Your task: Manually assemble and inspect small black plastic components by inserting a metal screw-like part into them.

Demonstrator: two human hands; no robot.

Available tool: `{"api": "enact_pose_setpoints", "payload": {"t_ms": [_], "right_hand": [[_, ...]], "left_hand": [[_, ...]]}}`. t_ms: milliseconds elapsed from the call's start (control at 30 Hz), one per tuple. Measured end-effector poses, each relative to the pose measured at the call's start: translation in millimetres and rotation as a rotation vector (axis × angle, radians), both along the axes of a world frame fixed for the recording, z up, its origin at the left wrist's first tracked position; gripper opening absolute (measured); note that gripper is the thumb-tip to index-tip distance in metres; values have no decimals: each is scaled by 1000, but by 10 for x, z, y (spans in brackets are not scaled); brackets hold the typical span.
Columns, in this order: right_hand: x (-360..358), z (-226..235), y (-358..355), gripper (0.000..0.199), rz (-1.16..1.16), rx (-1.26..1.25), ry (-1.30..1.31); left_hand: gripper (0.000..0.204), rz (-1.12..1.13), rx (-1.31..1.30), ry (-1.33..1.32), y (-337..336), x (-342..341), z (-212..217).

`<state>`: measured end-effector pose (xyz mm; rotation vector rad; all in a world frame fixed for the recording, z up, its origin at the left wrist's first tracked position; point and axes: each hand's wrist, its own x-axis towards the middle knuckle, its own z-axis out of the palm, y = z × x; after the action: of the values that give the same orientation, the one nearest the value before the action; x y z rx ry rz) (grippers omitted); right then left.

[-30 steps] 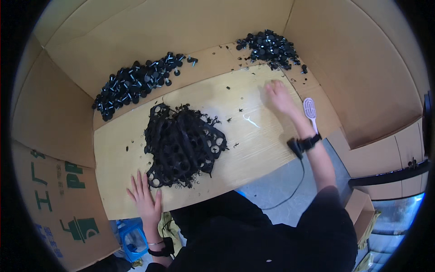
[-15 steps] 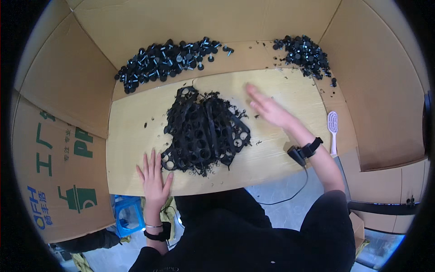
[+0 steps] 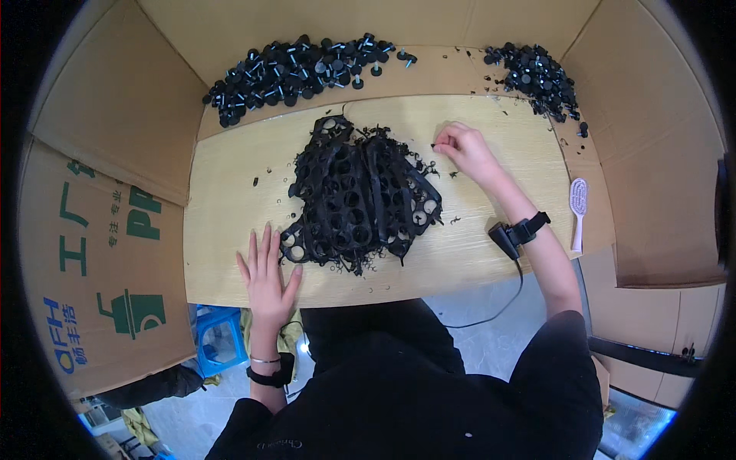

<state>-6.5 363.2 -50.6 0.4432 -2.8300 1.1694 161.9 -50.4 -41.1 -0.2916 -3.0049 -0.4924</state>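
Left hand (image 3: 267, 270) flat on the wooden tabletop (image 3: 222, 192), fingers spread, at 8 o'clock of the black plastic frame pile (image 3: 356, 195). Right hand (image 3: 465, 149), at the pile's 2 o'clock, pinches a small black bit (image 3: 434, 145) between fingertips. White brush (image 3: 578, 211) far right.

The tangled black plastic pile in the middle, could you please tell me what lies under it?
The tangled black plastic pile rests on the pale wooden tabletop, with small black scraps around its edges. Whatever lies beneath its centre is covered.
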Motion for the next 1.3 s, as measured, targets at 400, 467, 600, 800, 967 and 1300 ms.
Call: {"api": "enact_pose_setpoints", "payload": {"t_ms": [400,467,600,800,967,1300], "right_hand": [[-288,-162,1125,53,-734,333,250],[-318,-248,1333,52,-696,456,287],[-146,-377,1170,55,-362,368,193],[-104,-265,1110,58,-153,-225,-36],[-236,-254,1094,59,-536,403,111],[-776,200,726,74,-69,299,-4]], "left_hand": [[68,-1,-13,17,-2,-9,-46],[68,2,-11,15,1,-6,-47],[68,9,-3,7,13,-13,-44],[67,10,-1,15,8,-12,-44],[67,8,-5,19,1,3,-40],[69,18,-29,21,-1,-14,-31]]}}
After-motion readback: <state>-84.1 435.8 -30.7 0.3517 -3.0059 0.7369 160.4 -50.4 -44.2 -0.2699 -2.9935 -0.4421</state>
